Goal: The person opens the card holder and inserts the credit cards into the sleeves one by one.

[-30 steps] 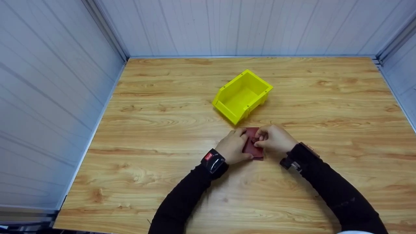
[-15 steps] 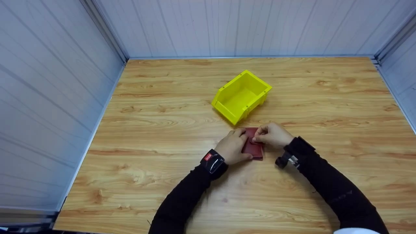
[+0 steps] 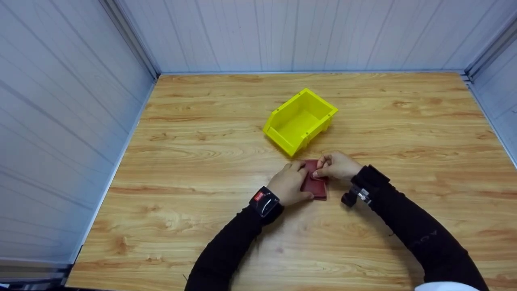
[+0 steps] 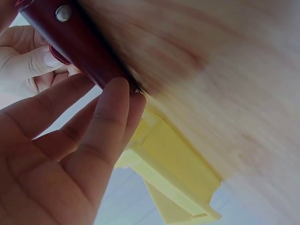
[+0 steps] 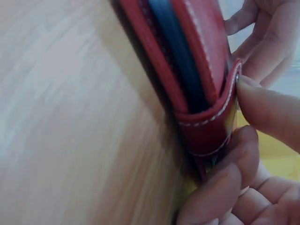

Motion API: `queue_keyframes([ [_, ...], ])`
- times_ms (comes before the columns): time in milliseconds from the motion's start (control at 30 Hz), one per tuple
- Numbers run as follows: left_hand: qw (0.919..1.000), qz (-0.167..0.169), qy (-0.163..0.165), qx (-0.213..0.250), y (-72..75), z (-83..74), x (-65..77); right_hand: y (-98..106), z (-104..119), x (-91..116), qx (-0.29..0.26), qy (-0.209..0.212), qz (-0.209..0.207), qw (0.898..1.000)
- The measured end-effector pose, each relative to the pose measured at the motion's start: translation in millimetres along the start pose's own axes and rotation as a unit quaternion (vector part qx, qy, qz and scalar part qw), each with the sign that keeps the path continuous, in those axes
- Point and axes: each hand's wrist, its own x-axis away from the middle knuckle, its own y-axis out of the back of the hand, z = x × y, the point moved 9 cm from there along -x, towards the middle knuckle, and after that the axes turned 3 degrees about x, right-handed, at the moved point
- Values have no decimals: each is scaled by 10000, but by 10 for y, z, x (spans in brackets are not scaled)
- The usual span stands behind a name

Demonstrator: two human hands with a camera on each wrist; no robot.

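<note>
A dark red leather wallet lies on the table, just in front of the yellow bin. My left hand holds it along its left side, fingers at the far part and thumb at the near end. In the left wrist view, fingertips press against the wallet's edge, beside a round metal snap. From the right, my right hand pinches the wallet's strap. The right wrist view has this white-stitched strap wrapping round the wallet's side, the thumb on its end and fingers below. Its fastening is hidden under the thumb.
The yellow open-front bin stands just beyond the wallet, close to both hands. A wood-grain table spreads around them. Pale panel walls border its back and sides.
My right hand has shifted slightly and its wrist has turned; the strap end, earlier lifted between its fingers, is now lower against the wallet. The left hand and the bin have stayed put.
</note>
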Motion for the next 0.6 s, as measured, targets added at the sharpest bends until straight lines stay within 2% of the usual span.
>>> queue_keyframes([
  [200,10000,-22,-43,-5,2,-4,-7,1,-24,-10,-52,-11,-14,10000],
  [467,9998,-187,-45,-49,19,41,-5,12,-24,27,-37,506,-122,9986],
  [533,9995,-318,0,46,58,66,2,54,-18,61,-74,566,-233,9981],
  [600,9981,-586,3,166,143,93,15,140,7,104,-85,688,-477,9965],
])
